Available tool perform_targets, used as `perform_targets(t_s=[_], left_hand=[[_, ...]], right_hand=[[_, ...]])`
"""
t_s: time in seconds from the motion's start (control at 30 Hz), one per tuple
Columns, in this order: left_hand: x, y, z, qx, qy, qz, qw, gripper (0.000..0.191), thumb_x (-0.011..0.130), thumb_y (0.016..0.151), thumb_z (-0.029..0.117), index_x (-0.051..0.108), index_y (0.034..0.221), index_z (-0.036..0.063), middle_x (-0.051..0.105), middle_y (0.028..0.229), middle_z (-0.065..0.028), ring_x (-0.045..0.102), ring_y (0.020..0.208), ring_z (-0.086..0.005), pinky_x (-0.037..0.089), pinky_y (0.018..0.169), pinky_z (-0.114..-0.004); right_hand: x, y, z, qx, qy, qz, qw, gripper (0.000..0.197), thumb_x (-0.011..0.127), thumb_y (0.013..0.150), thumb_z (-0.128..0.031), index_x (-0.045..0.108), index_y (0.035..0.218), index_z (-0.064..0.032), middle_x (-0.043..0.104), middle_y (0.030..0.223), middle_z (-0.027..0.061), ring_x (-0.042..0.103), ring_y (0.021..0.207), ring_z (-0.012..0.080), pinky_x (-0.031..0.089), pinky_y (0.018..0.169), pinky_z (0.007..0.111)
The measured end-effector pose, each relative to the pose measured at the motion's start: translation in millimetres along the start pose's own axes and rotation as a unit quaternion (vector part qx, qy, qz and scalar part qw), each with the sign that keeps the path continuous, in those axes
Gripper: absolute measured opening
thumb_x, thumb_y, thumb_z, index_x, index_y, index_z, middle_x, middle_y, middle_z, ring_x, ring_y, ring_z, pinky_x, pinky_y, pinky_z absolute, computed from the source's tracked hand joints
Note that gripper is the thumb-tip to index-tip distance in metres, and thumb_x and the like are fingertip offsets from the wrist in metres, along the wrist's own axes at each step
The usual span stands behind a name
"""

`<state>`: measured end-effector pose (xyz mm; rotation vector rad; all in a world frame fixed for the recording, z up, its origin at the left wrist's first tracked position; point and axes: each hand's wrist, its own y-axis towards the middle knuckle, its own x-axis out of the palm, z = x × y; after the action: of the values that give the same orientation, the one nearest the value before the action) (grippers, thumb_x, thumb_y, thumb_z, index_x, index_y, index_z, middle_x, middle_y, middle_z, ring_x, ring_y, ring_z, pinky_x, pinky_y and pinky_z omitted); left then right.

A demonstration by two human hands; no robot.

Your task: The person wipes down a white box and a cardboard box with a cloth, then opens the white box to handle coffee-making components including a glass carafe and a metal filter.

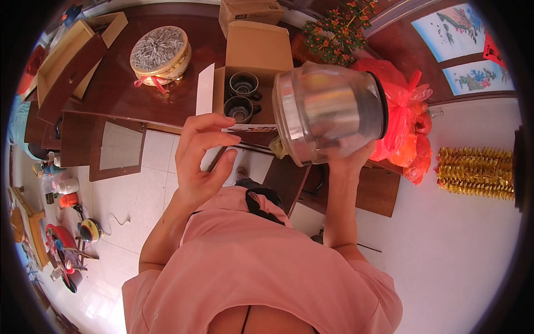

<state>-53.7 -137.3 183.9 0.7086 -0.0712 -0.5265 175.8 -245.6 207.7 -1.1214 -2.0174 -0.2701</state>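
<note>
My right hand (352, 156) holds up a clear glass teapot (329, 112) with a perforated metal infuser inside, a silvery band at one end and a dark rim at the other. The pot is tipped on its side and hides part of my fingers. My left hand (206, 154) is raised with bent, spread fingers and nothing in it, near the front edge of an opened cardboard box (258, 46). Two dark glass mugs, one behind (244, 84) and one in front (239, 110), stand in the left part of that box; the pot covers its right part.
The box is on a dark wooden cabinet top (200, 37). A round incense pot (160, 54) stands left, beyond it pulled-out wooden drawers (71, 62). Red plastic bags (396, 108) and a potted plant with red berries (338, 33) are at the right. Cabinet doors hang open below.
</note>
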Motion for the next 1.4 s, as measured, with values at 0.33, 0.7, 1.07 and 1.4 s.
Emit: perform_targets(t_s=[0.33, 0.7, 1.07, 1.4], left_hand=[[-3, 3, -1, 0.023, -0.005, -0.041, 0.999, 0.053, 0.077, 0.066, 0.011, 0.054, 0.114, 0.004, 0.049, 0.122, -0.0198, 0.05, 0.109, -0.03, 0.043, 0.088, -0.038], [6, 22, 11, -0.082, -0.06, -0.142, 0.985, 0.133, 0.091, 0.038, 0.02, 0.012, 0.144, 0.0042, 0.029, 0.144, -0.0185, 0.031, 0.131, -0.0353, 0.03, 0.105, -0.043], [-5, -12, -7, -0.15, 0.043, -0.172, 0.973, 0.109, 0.087, 0.044, 0.021, 0.031, 0.136, 0.0058, 0.037, 0.134, -0.0161, 0.038, 0.124, -0.0335, 0.034, 0.102, -0.042], [-17, -32, -16, -0.197, -0.038, -0.092, 0.975, 0.11, 0.089, 0.045, 0.023, 0.029, 0.136, 0.0049, 0.037, 0.135, -0.0159, 0.038, 0.124, -0.0335, 0.034, 0.102, -0.041]], right_hand=[[44, -23, 8, -0.057, -0.051, 0.137, 0.988, 0.029, 0.048, 0.089, -0.028, 0.062, 0.078, -0.0067, 0.055, 0.062, -0.0005, 0.044, 0.048, 0.0058, 0.04, 0.049, 0.019], [-10, -20, -6, 0.003, -0.247, -0.266, 0.932, 0.03, 0.062, 0.08, -0.024, 0.063, 0.087, 0.005, 0.063, 0.081, 0.0112, 0.057, 0.074, 0.0137, 0.043, 0.069, 0.024], [50, -37, 16, -0.24, -0.656, -0.494, 0.518, 0.086, 0.081, 0.056, -0.033, 0.046, 0.13, -0.0083, 0.043, 0.13, 0.0152, 0.045, 0.115, 0.036, 0.038, 0.097, 0.044], [26, -21, 35, -0.118, -0.32, -0.434, 0.834, 0.106, 0.083, 0.061, -0.031, 0.015, 0.14, -0.0096, 0.04, 0.127, 0.0179, 0.048, 0.115, 0.0263, 0.04, 0.095, 0.04]])
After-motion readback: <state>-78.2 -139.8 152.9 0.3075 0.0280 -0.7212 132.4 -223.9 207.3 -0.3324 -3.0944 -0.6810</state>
